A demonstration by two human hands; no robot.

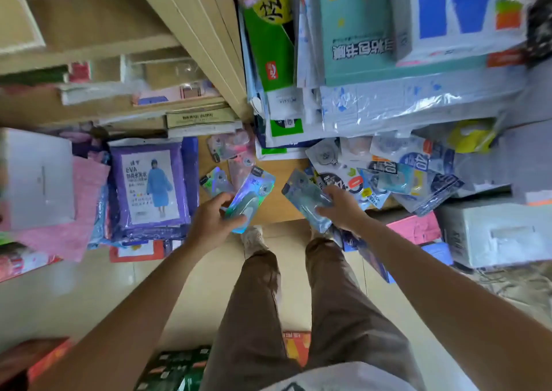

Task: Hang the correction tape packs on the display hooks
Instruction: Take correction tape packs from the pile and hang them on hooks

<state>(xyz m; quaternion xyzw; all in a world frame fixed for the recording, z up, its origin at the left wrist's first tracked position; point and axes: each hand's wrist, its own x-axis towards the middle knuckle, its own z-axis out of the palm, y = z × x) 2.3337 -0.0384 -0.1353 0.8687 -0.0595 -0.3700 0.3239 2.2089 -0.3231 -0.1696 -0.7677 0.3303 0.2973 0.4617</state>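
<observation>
Here the wooden shelf under the fingers carries a heap of loose packs at two o'clock and a purple raincoat at nine, with stacked boxes at twelve and pale floor at six. The left hand pinches a shiny pack by its near end. The right hand curls round a blue pack just beside it, both forearms stretched forward.

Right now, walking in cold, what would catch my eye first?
Two hands at centre, each gripping a correction tape pack: the left hand a holographic pack, the right hand a blue pack. Right of them lies a jumbled heap of packs; to the left, a purple raincoat package.
</observation>
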